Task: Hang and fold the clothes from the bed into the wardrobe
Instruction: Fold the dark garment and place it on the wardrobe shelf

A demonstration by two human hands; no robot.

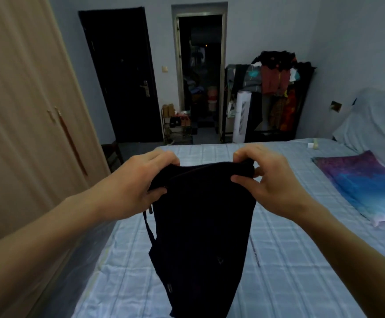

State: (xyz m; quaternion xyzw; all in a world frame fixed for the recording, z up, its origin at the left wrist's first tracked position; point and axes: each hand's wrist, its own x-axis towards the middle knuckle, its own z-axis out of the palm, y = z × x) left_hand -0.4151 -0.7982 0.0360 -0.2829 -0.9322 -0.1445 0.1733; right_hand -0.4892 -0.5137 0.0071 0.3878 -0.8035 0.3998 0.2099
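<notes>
A dark navy garment (200,226) hangs in front of me above the bed (290,260), held up by its top edge. My left hand (138,184) grips the top left corner, fingers curled over the cloth. At the top right corner my right hand (265,182) pinches the edge between thumb and fingers. A thin strap or drawstring dangles from the garment's left side. The wardrobe (26,111), pale wood with long handles, stands shut on my left.
A blue and purple pillow (365,187) lies on the right of the checked sheet. Beyond the bed's foot are a dark door (122,76), an open doorway (200,72), a shoe rack (177,125), a white tower fan (242,115) and a loaded clothes rack (276,88).
</notes>
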